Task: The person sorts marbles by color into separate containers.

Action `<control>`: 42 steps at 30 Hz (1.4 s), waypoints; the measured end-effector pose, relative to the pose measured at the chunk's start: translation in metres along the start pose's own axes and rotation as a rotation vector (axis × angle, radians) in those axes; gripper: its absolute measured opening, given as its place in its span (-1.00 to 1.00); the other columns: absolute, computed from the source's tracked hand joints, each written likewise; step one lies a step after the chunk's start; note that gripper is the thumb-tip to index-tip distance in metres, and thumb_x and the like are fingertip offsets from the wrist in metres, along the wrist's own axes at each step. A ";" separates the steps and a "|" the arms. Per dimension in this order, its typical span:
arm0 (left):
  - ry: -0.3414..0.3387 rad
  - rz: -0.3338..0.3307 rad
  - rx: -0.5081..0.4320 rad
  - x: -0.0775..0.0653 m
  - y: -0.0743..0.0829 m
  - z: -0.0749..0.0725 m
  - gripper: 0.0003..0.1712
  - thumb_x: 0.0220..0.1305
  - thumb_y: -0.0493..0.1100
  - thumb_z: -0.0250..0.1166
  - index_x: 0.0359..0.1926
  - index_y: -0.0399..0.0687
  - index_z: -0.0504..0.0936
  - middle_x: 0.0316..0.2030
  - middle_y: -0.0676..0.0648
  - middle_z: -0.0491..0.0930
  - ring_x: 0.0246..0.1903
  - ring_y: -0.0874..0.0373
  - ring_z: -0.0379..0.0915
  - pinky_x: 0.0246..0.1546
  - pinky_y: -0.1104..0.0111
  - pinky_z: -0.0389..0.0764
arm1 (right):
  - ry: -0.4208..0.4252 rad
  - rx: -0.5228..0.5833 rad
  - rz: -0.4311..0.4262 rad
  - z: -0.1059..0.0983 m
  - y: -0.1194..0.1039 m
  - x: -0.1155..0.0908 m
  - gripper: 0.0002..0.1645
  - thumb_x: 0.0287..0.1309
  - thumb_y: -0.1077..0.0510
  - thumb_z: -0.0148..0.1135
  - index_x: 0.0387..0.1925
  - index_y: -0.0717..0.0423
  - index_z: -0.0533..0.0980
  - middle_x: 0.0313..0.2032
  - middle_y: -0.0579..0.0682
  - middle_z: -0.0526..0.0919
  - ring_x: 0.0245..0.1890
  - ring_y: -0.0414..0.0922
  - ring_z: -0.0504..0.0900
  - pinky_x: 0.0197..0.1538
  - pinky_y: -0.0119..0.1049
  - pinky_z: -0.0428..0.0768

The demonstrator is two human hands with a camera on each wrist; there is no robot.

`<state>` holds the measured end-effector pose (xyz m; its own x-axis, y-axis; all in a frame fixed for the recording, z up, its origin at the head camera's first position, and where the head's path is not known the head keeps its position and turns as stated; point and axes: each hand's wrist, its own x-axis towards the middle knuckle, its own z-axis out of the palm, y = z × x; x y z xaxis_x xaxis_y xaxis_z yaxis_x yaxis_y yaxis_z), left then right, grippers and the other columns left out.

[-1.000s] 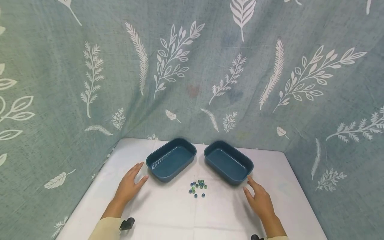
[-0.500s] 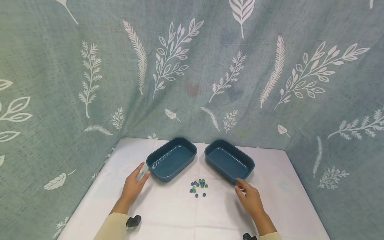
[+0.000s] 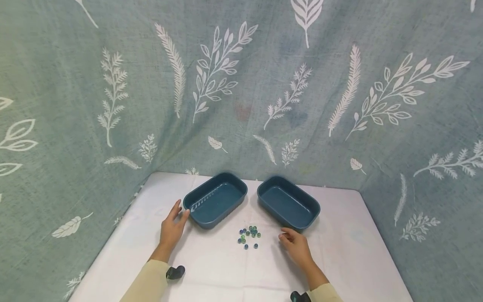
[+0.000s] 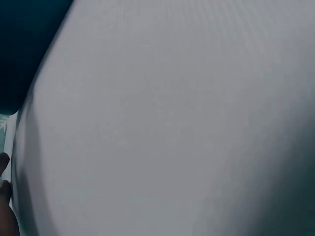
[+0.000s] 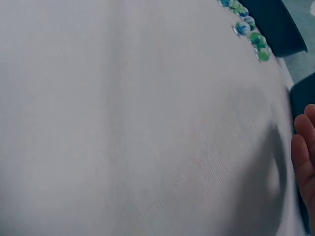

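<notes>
Several blue and green glass marbles (image 3: 248, 233) lie loosely grouped on the white cloth, and part of the group (image 5: 256, 39) shows at the top right of the right wrist view. Behind them stand two dark teal rectangular dishes, the left dish (image 3: 216, 201) and the right dish (image 3: 288, 203). My left hand (image 3: 172, 228) is beside the left dish's near left end, fingers loosely bent and holding nothing; whether it touches the rim I cannot tell. My right hand (image 3: 297, 247) hovers in front of the right dish, right of the marbles, fingers relaxed with nothing in them.
A white cloth (image 3: 211, 268) covers the table. Blue-green fabric with white leaf prints (image 3: 241, 84) hangs behind it and along both sides. A black wrist camera (image 3: 175, 272) sits on the left sleeve, another camera (image 3: 299, 297) on the right one.
My right hand has moved left from the right dish's corner toward the marbles. My left hand has shifted slightly right, closer to the left dish. Marbles and dishes stay in place.
</notes>
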<state>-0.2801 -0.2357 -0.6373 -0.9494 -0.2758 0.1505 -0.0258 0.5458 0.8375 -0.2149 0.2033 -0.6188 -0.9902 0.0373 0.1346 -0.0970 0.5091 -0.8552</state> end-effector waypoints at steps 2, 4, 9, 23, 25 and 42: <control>0.016 -0.002 -0.017 0.002 0.001 0.002 -0.24 0.30 0.26 0.21 0.46 0.29 0.23 0.30 -0.23 0.38 0.34 -0.23 0.16 0.32 -0.11 0.13 | -0.025 0.025 0.030 0.006 -0.001 0.004 -0.65 0.24 0.15 0.29 0.02 0.22 0.60 -0.35 -0.06 0.68 -0.39 -0.18 0.62 -0.36 -0.34 0.61; 0.027 0.004 -0.022 0.002 0.001 0.004 -0.26 0.30 0.25 0.22 0.44 0.24 0.28 0.31 -0.21 0.36 0.34 -0.22 0.17 0.33 -0.09 0.14 | -0.055 0.017 0.064 0.011 -0.003 0.007 -0.66 0.24 0.15 0.29 0.02 0.19 0.60 -0.38 -0.10 0.66 -0.41 -0.19 0.58 -0.37 -0.37 0.57; 0.042 0.025 0.003 0.002 -0.004 0.009 -0.22 0.25 0.33 0.22 0.43 0.26 0.30 0.31 -0.15 0.37 0.34 -0.23 0.17 0.36 -0.08 0.06 | -0.129 -0.059 0.057 0.022 -0.008 0.015 -0.68 0.24 0.13 0.28 0.01 0.14 0.61 -0.40 -0.15 0.63 -0.42 -0.20 0.54 -0.39 -0.36 0.54; -0.016 0.120 0.166 0.001 -0.009 0.017 -0.12 0.30 0.40 0.05 0.52 0.24 0.06 0.28 -0.20 0.39 0.30 -0.32 0.18 0.40 -0.04 -0.10 | -0.219 -0.168 0.035 0.045 -0.012 0.032 -0.73 0.23 0.06 0.29 -0.08 0.09 0.64 -0.44 -0.22 0.61 -0.44 -0.23 0.51 -0.39 -0.32 0.50; -0.016 0.108 0.172 0.001 -0.011 0.017 -0.12 0.30 0.41 0.05 0.52 0.24 0.06 0.29 -0.20 0.37 0.31 -0.34 0.16 0.40 -0.04 -0.10 | -0.204 -0.187 0.041 0.050 -0.012 0.034 -0.74 0.22 0.05 0.30 -0.12 0.08 0.64 -0.45 -0.22 0.59 -0.44 -0.22 0.49 -0.37 -0.30 0.49; -0.002 0.109 0.162 -0.002 -0.005 0.011 -0.14 0.31 0.37 0.08 0.51 0.19 0.10 0.29 -0.21 0.38 0.28 -0.37 0.18 0.39 -0.06 -0.08 | -0.039 -0.281 0.093 0.074 -0.028 0.021 -0.80 0.05 0.07 0.40 -0.26 0.02 0.67 -0.53 -0.24 0.51 -0.50 -0.22 0.42 -0.37 -0.25 0.42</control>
<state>-0.2815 -0.2290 -0.6476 -0.9500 -0.2062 0.2345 0.0274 0.6929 0.7205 -0.2404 0.1259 -0.6292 -0.9971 0.0652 0.0380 0.0210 0.7233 -0.6902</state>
